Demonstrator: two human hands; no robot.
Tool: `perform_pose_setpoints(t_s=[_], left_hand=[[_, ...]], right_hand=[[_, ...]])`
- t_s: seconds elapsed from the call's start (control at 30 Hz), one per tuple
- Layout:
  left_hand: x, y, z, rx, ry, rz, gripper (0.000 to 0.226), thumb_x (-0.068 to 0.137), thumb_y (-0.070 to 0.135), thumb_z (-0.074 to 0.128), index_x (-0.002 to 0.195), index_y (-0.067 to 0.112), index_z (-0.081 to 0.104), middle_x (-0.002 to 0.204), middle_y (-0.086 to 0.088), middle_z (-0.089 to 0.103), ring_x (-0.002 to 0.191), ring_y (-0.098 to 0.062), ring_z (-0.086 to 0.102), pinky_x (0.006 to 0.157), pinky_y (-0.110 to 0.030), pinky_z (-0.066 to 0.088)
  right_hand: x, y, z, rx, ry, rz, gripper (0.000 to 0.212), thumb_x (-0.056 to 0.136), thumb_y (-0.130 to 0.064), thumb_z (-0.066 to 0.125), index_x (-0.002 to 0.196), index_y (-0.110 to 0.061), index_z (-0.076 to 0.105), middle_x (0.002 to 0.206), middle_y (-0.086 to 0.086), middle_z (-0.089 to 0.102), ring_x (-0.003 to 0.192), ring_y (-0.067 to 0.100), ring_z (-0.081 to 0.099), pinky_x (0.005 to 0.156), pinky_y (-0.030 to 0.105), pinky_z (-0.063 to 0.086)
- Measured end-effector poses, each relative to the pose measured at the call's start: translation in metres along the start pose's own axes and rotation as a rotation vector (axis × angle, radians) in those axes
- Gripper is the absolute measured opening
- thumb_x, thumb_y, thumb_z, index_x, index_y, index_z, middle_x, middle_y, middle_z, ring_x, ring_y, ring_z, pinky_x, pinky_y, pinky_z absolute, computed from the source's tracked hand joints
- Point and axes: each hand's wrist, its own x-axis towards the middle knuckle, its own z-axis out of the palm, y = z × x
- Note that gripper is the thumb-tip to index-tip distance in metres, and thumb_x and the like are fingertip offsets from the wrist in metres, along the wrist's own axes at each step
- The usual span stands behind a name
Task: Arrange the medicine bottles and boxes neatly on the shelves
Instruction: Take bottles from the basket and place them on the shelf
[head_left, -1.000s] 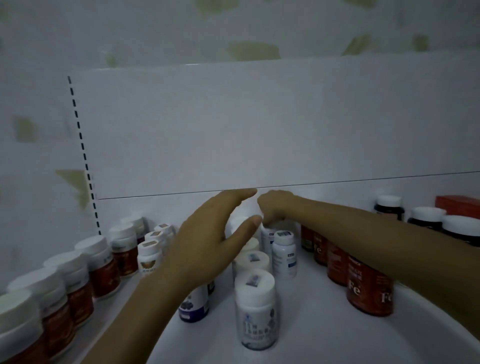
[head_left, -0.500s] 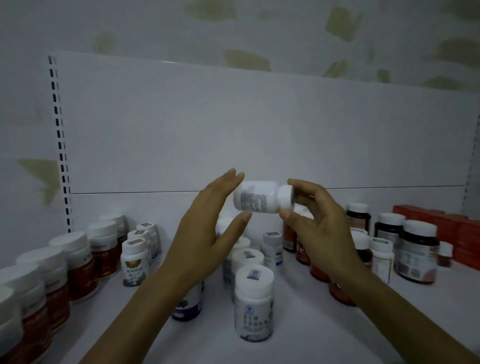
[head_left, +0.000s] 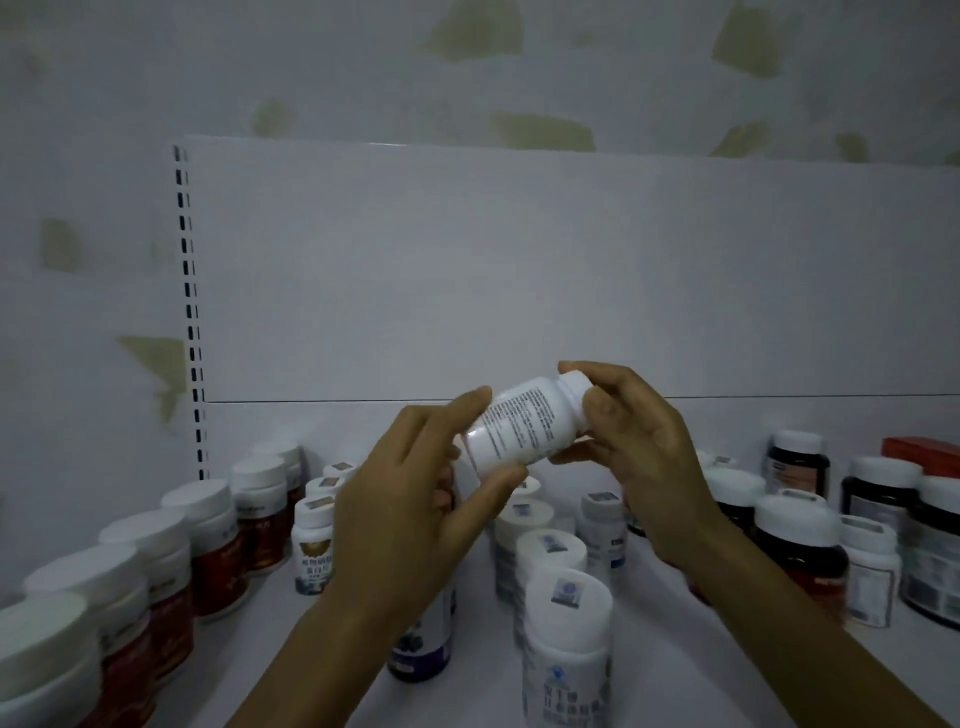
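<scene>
A small white medicine bottle (head_left: 524, 426) with fine print on its label lies tilted in the air above the shelf, cap toward the upper right. My left hand (head_left: 421, 499) grips its base between thumb and fingers. My right hand (head_left: 639, 441) holds the cap end. Below them a row of white bottles (head_left: 566, 623) with stickers on their caps runs toward the back of the white shelf (head_left: 670, 654).
Red-labelled bottles with white caps (head_left: 171, 556) line the left side. Dark jars and white bottles (head_left: 800, 545) crowd the right, with a red box (head_left: 919, 452) behind them. A white back panel (head_left: 519, 270) with a slotted upright (head_left: 189, 312) closes the shelf.
My right hand lifted the white bottle from the back of the shelf. My left hand, open beside it half a second ago, now grips its base, and the bottle has tilted cap-up.
</scene>
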Motion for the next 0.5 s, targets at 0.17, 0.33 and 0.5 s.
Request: perform_pose_setpoints(t_s=[0.17, 0.33, 0.5], left_hand=[[-0.006, 0.002, 0.001, 0.243, 0.039, 0.194, 0.048, 0.094, 0.051, 0.044, 0.13, 0.019, 0.047, 0.112, -0.01, 0.061, 0.092, -0.013, 0.056, 0.07, -0.012, 0.039], [-0.009, 0.009, 0.0, 0.217, -0.04, 0.17, 0.057, 0.096, 0.057, 0.034, 0.129, 0.013, 0.048, 0.101, -0.006, 0.067, 0.076, -0.012, 0.062, 0.059, -0.015, 0.041], [-0.01, 0.013, -0.002, 0.195, -0.1, 0.113, 0.065, 0.098, 0.057, 0.024, 0.127, 0.008, 0.054, 0.1, -0.004, 0.07, 0.073, -0.008, 0.061, 0.058, -0.014, 0.041]], right_hand=[[-0.011, 0.006, -0.008, 0.235, -0.064, 0.203, 0.042, 0.074, -0.045, 0.075, 0.11, -0.028, 0.067, 0.115, 0.018, 0.062, 0.092, 0.027, 0.068, 0.068, 0.031, 0.057], [-0.017, 0.002, -0.013, 0.262, -0.187, 0.184, 0.059, 0.059, -0.059, 0.079, 0.113, -0.037, 0.066, 0.103, 0.001, 0.069, 0.088, 0.026, 0.069, 0.061, 0.029, 0.058], [-0.022, 0.0, -0.006, 0.218, -0.248, 0.18, 0.052, 0.056, -0.055, 0.083, 0.103, -0.038, 0.07, 0.099, 0.003, 0.071, 0.08, 0.027, 0.066, 0.057, 0.026, 0.056]])
